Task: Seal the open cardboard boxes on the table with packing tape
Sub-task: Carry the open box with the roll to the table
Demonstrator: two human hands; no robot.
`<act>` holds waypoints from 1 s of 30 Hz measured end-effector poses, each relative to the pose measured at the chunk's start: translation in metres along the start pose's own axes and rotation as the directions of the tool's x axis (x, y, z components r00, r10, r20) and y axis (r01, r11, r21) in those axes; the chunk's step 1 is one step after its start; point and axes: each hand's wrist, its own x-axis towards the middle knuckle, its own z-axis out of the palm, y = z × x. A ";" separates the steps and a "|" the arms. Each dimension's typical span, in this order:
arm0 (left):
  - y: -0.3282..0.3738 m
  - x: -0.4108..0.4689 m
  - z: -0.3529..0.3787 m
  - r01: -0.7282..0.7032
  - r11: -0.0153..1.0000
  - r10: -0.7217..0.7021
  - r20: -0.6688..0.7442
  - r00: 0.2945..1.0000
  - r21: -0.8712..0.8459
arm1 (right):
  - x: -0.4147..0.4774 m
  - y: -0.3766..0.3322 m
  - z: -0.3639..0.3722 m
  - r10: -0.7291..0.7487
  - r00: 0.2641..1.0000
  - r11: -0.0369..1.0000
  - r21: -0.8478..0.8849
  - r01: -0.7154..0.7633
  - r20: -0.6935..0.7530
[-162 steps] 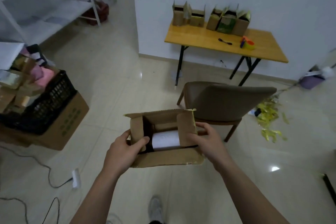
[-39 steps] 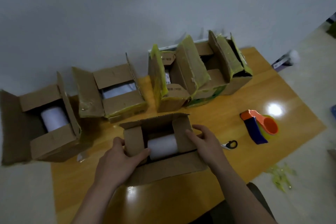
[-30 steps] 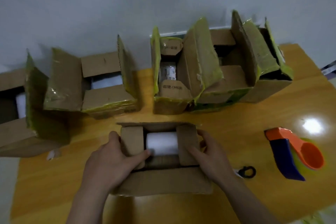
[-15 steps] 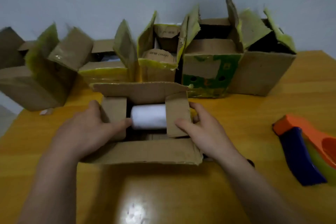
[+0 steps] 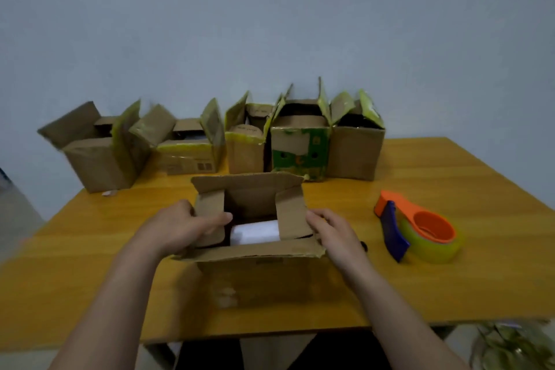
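Spanning the lower half of the view, a yellow-brown wooden worktop (image 5: 450, 285) stands against a plain pale wall (image 5: 270, 24). Along its far edge runs a row of five open cardboard boxes, flaps up and edged with yellowish tape remnants: a leftmost box (image 5: 96, 162) turned at an angle, a low second box (image 5: 187, 159), a narrow third box (image 5: 244, 153), a green-printed box (image 5: 300, 156) and a plain fifth box (image 5: 356, 153), the last three touching side by side. In front of them, near the middle of the worktop, sits the near box (image 5: 264, 279), its four flaps open, the back one upright and the front one folded out toward the person. The left hand (image 5: 180, 225) grips the box's left side flap, thumb curled over onto the flap's inner face. The right hand (image 5: 333, 234) holds the box's right side, its fingers (image 5: 319, 217) curled round behind the right flap. To the right, well apart from the box, lies an orange and blue tape dispenser (image 5: 420, 228) with a yellowish roll. A white roll (image 5: 255, 233) lies inside the near box. A small black object (image 5: 364, 246) peeks out just beside the right wrist; what it is cannot be told.
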 end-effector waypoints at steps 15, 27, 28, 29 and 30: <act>-0.012 0.020 0.026 -0.372 0.922 0.321 -0.321 0.891 -0.111 | 0.012 0.041 -0.038 -0.164 0.979 0.703 -0.681 0.205 0.125; 0.000 0.018 0.023 -0.491 0.860 0.489 -0.050 0.871 -0.140 | 0.059 0.063 -0.050 -0.218 0.927 0.765 -0.644 -0.032 -0.305; 0.004 0.017 0.022 -0.497 0.858 0.499 -0.025 0.866 -0.129 | 0.068 0.061 -0.050 -0.215 0.928 0.771 -0.636 -0.030 -0.305; 0.008 0.015 0.022 -0.505 0.854 0.509 -0.006 0.861 -0.124 | 0.076 0.060 -0.049 -0.214 0.931 0.779 -0.627 -0.020 -0.295; 0.011 0.013 0.022 -0.513 0.850 0.517 0.004 0.856 -0.124 | 0.082 0.058 -0.047 -0.220 0.934 0.794 -0.607 0.004 -0.282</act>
